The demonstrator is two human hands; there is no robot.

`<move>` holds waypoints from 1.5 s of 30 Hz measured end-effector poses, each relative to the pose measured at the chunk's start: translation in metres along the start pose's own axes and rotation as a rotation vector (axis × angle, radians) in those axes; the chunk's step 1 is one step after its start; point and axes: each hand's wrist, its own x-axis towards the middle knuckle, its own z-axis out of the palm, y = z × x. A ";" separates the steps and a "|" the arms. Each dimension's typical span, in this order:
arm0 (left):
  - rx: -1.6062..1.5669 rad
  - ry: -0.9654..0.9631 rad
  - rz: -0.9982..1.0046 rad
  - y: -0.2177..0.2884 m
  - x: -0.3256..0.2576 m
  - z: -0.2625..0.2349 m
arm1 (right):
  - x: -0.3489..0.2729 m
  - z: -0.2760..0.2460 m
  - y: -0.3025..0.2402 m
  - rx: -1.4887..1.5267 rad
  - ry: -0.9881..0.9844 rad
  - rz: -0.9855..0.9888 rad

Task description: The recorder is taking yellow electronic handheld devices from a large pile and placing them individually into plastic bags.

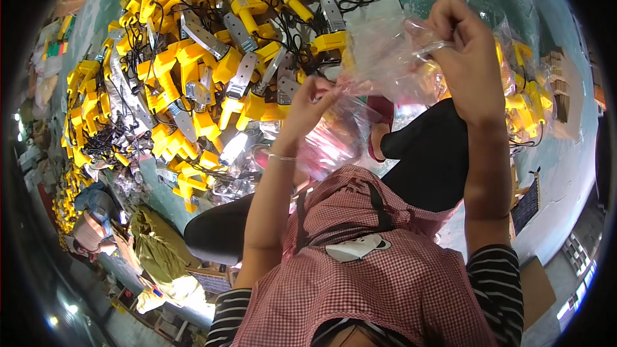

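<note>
A clear plastic bag is stretched between my two hands above my lap. My left hand pinches its lower left edge with closed fingertips. Higher and to the right, my right hand grips the opposite edge between thumb and curled fingers. Just below the bag, more clear plastic with pink inside, a pink-tinted bag, rests by my lap. To the left and beyond spreads a big heap of yellow-handled tools with flat grey metal plates and black cords. Their exact kind I cannot make out.
Bagged yellow tools lie on the right, near a piece of cardboard. Another person bends at the far left beside more yellow tools. An olive cloth lies at the lower left. My bent legs in black flank the work area.
</note>
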 end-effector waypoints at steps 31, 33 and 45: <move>-1.052 -0.737 -0.205 0.114 -0.187 0.011 | -0.057 0.111 -0.094 1.463 -0.738 0.394; -1.156 -0.956 -0.181 0.079 -0.199 0.023 | -0.087 0.114 -0.113 1.221 -0.733 -0.133; -0.009 -0.301 -0.149 0.091 -0.317 -0.011 | -0.087 0.088 -0.083 1.395 -0.108 0.290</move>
